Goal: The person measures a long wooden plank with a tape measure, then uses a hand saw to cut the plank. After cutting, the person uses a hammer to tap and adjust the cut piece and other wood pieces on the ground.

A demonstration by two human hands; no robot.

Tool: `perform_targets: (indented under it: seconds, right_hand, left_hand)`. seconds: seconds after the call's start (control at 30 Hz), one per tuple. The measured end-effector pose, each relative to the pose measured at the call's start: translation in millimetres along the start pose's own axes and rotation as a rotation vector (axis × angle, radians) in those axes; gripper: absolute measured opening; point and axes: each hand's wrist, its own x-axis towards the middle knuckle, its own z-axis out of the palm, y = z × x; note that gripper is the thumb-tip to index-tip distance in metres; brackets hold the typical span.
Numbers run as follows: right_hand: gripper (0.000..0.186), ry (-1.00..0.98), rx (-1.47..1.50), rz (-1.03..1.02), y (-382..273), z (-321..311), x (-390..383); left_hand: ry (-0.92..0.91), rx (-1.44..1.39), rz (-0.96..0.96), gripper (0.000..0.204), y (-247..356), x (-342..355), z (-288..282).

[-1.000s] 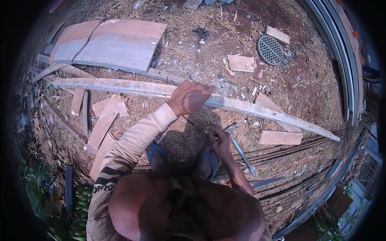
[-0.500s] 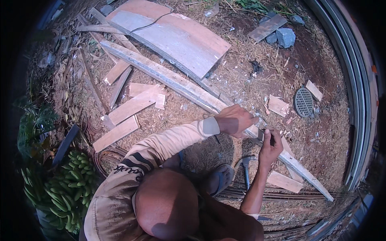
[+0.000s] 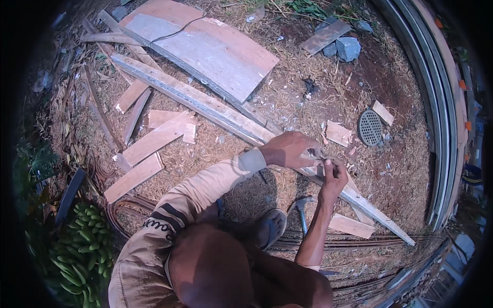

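Observation:
A long, narrow wooden beam (image 3: 205, 105) lies slantwise across the ground in front of me. Over its nearer right part, my left hand (image 3: 288, 149), in a pale sleeve, has its thumb and fingers pinched together. My right hand (image 3: 334, 176) meets those fingertips, its thumb and fingers closed as well. Between the two hands is something small and dark, too small to name. Below the beam a claw hammer (image 3: 303, 213) with a bluish handle lies near my sandalled foot (image 3: 275, 226).
Left of the beam lie loose board pieces (image 3: 156, 138), and beyond it a plywood sheet (image 3: 205, 56). Right are a round perforated grate (image 3: 370, 128), board scraps (image 3: 339, 133) and long rails (image 3: 436, 102). Green bananas (image 3: 82, 246) sit lower left; thin rods (image 3: 359, 240) run near my feet.
My left hand's fingers have come up from the beam to my right hand's fingertips. The whole view has shifted slightly, so the ground things sit further left and up.

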Motion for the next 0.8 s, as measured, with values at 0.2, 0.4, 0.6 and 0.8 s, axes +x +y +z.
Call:
perform_targets:
  seconds: [0.2,0.4,0.6,0.8]
  right_hand:
    - [0.01,-0.142,0.009,-0.186,-4.1,-2.1,3.5]
    - [0.013,-0.143,-0.071,-0.209,2.3,0.6,5.7]
    - [0.014,-0.147,-0.092,-0.213,6.2,1.0,5.3]
    - [0.021,-0.134,-0.072,-0.229,2.6,3.0,3.1]
  left_hand:
    - [-0.093,-0.163,-0.019,0.025,2.3,9.1,-6.0]
    - [-0.026,-0.136,0.056,0.025,7.5,6.1,-7.8]
    - [-0.104,0.033,0.022,0.021,-0.4,4.5,-1.9]
    - [0.071,0.139,0.109,0.023,3.6,-0.5,-10.3]
